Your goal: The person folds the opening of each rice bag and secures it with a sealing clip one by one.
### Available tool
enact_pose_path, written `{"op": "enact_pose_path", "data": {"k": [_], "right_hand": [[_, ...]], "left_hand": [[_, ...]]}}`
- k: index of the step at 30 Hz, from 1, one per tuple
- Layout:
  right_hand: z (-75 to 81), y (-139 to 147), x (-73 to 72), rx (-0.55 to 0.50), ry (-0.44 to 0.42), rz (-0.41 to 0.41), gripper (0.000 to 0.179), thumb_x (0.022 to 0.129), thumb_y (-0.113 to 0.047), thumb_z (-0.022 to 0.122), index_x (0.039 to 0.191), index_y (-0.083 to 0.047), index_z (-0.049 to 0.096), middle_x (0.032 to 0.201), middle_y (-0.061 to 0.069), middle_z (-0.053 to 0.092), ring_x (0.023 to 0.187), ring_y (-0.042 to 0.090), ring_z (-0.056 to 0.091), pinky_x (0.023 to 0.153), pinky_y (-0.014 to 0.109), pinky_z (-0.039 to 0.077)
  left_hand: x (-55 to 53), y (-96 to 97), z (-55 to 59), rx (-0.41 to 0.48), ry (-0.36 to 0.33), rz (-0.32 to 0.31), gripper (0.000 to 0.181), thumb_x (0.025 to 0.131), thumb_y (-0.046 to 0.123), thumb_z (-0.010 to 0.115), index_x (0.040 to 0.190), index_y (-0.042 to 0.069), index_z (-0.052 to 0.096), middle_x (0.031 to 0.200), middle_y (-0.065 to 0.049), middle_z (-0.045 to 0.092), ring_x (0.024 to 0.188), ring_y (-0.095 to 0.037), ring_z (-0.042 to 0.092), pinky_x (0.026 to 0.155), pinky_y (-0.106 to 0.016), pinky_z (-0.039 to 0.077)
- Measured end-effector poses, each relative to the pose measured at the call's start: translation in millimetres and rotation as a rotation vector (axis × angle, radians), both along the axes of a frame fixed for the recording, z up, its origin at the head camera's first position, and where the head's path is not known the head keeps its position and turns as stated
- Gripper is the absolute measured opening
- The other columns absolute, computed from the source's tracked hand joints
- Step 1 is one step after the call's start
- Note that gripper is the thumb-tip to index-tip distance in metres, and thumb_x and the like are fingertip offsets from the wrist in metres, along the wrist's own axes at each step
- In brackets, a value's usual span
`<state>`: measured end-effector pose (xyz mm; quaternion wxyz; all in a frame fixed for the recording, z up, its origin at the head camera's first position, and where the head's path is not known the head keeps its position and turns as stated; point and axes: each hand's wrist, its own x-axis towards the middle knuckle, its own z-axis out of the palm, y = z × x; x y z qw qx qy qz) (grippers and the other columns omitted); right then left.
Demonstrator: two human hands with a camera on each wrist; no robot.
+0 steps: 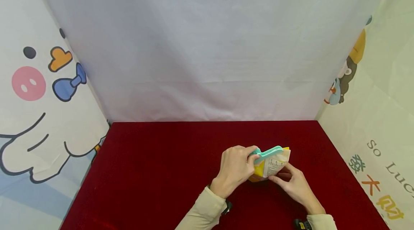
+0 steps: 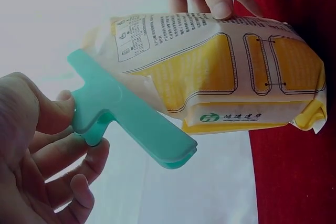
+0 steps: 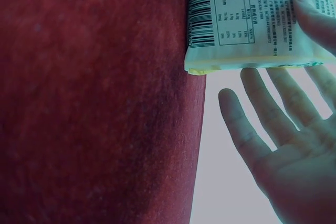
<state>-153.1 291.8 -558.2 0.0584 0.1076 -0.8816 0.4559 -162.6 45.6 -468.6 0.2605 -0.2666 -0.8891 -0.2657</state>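
Note:
A teal bag clip (image 1: 271, 152) lies across one end of a yellow and white printed food bag (image 1: 274, 165). In the left wrist view the clip (image 2: 126, 106) has its long arms close together, and a pale flap of the bag passes behind the upper arm. My left hand (image 1: 234, 167) pinches the clip's handles between thumb and fingers. My right hand (image 1: 295, 185) holds the bag from the right, thumb on one face and fingers on the other side. The right wrist view shows a barcode and a printed table on the bag (image 3: 236, 19).
Both hands work above the right part of a table with a dark red cloth (image 1: 161, 165). A plain pale curtain (image 1: 207, 50) hangs along the back edge. Printed cartoon sheets (image 1: 42, 122) and lettered sheets (image 1: 381, 115) stand at the left and right sides.

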Motion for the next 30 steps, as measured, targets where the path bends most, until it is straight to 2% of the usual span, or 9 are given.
{"op": "enact_pose_path", "data": {"k": [3, 7, 13, 17, 21, 25, 30], "right_hand": [[0.5, 0, -0.8, 0.002, 0.001, 0.004, 0.054, 0.092, -0.017, 0.085, 0.14, -0.007, 0.063, 0.128, 0.017, 0.073, 0.107, 0.035, 0.075, 0.084, 0.039, 0.065], [1.5, 2, -1.7, 0.006, 0.007, 0.014, 0.057, 0.093, -0.017, 0.085, 0.143, -0.007, 0.06, 0.13, 0.018, 0.072, 0.109, 0.037, 0.075, 0.084, 0.042, 0.065], [1.6, 2, -2.5, 0.005, 0.003, 0.017, 0.06, 0.094, -0.018, 0.084, 0.147, -0.008, 0.058, 0.131, 0.017, 0.072, 0.111, 0.027, 0.075, 0.086, 0.041, 0.065], [0.3, 2, -3.1, 0.016, 0.012, 0.008, 0.059, 0.093, -0.019, 0.084, 0.146, -0.009, 0.059, 0.13, 0.016, 0.072, 0.109, 0.012, 0.072, 0.086, 0.042, 0.065], [-0.4, 0, -3.2, 0.029, 0.024, 0.002, 0.059, 0.093, -0.019, 0.084, 0.146, -0.011, 0.059, 0.127, 0.014, 0.073, 0.106, 0.004, 0.07, 0.086, 0.039, 0.065], [0.6, 0, -1.9, 0.048, 0.024, -0.014, 0.058, 0.093, -0.021, 0.085, 0.145, -0.012, 0.059, 0.124, 0.012, 0.074, 0.104, 0.005, 0.07, 0.085, 0.033, 0.063], [3.0, 2, 0.0, 0.064, 0.013, -0.032, 0.052, 0.094, -0.024, 0.084, 0.14, -0.014, 0.061, 0.125, 0.012, 0.074, 0.106, 0.011, 0.072, 0.084, 0.032, 0.062]], "left_hand": [[-0.6, -0.4, -0.9, -0.004, 0.008, 0.002, 0.008, 0.099, 0.029, 0.077, 0.101, 0.023, 0.081, 0.073, 0.008, 0.074, 0.055, 0.001, 0.045, 0.05, -0.008, 0.032], [-2.3, -0.8, -1.2, -0.016, 0.008, 0.009, 0.012, 0.099, 0.029, 0.077, 0.108, 0.023, 0.082, 0.087, 0.009, 0.079, 0.067, -0.003, 0.061, 0.058, -0.01, 0.044], [-2.5, -2.3, -3.7, -0.001, -0.06, -0.003, 0.027, 0.102, 0.03, 0.073, 0.125, 0.018, 0.079, 0.111, 0.005, 0.081, 0.086, -0.01, 0.072, 0.071, -0.017, 0.056], [-3.5, -4.8, -6.6, -0.009, -0.082, -0.005, 0.036, 0.101, 0.031, 0.074, 0.135, 0.018, 0.074, 0.113, 0.004, 0.08, 0.081, -0.007, 0.069, 0.066, -0.015, 0.052], [-4.5, -8.1, -12.6, -0.029, -0.11, 0.027, 0.044, 0.099, 0.032, 0.076, 0.14, 0.019, 0.07, 0.11, 0.004, 0.08, 0.07, -0.003, 0.056, 0.056, -0.013, 0.039], [-4.4, -10.4, -21.1, -0.023, -0.148, 0.065, 0.047, 0.097, 0.032, 0.077, 0.141, 0.019, 0.068, 0.11, 0.004, 0.08, 0.067, -0.003, 0.05, 0.053, -0.013, 0.033], [-4.3, -13.7, -31.5, -0.033, -0.149, 0.085, 0.046, 0.097, 0.033, 0.077, 0.14, 0.018, 0.069, 0.111, 0.004, 0.079, 0.074, -0.007, 0.061, 0.056, -0.015, 0.041]]}}
